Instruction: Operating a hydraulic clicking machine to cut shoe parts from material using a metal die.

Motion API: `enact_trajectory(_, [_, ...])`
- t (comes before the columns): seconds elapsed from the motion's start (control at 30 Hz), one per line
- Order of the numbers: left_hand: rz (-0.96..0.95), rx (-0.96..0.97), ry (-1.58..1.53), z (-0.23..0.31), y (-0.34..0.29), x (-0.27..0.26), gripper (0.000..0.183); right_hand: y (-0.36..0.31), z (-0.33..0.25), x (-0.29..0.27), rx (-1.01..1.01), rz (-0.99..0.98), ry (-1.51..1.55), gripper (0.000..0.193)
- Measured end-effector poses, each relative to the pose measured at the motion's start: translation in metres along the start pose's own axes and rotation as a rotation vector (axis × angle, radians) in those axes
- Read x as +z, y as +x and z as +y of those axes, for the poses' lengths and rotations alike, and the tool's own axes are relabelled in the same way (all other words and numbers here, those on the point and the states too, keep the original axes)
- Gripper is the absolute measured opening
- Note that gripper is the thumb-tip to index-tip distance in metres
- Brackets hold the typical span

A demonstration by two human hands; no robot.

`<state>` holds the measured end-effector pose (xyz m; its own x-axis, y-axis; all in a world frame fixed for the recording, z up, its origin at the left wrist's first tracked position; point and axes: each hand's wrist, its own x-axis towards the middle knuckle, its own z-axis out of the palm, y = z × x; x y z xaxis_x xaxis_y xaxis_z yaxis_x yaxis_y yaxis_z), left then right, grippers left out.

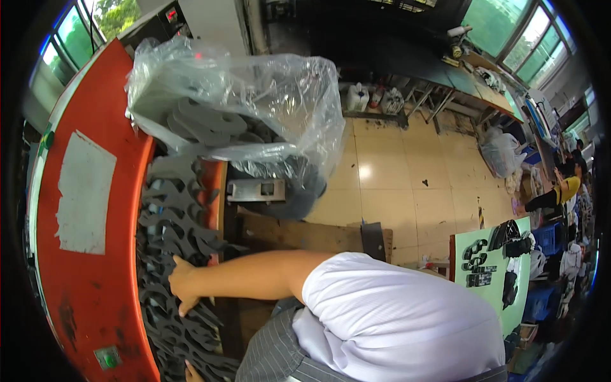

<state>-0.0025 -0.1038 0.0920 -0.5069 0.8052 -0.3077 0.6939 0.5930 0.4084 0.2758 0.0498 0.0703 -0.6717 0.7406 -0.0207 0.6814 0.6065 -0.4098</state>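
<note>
Cut-outs (184, 234), dark & wavy, are running lengthwise beside red panel (124, 210), crosswise to R forearm (254, 275); R hand (182, 283) is lying nearer mid-strip, fingers part-spread, hold unclear; L hand (193, 372) is barely showing @ btm edge, can't tell grip.

Upper garment: white shirt, cool lilac cast in the shaded folds. Right sleeve (394, 305) short, wide and loose, ending near the elbow; cloth thin, with a fine, faint woven texture. Soft creases run along it, bunched toward the chest.

Over the shirt: dark grey garment (270, 347), apron-like, thin pale pinstripes, rounded where it covers the front. A band (407, 375) of similar dark cloth edges the shirt along the bottom of the view.

Right forearm (254, 277) bare below the hem; right hand (182, 282) bare. Left hand (192, 373): a small bare part shows.
</note>
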Motion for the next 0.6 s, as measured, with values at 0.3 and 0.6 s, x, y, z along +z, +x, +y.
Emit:
enact_trajectory(0.3, [0.107, 0.201, 0.122, -0.042, -0.005, 0.030, 0.066, -0.040, 0.007, -0.004, 0.013, -0.070, -0.048, 0.080])
enact_trajectory(0.6, [0.229, 0.114, 0.275, -0.054, -0.027, 0.062, 0.063, -0.064, 0.009, 0.013, 0.038, -0.109, -0.108, 0.081])
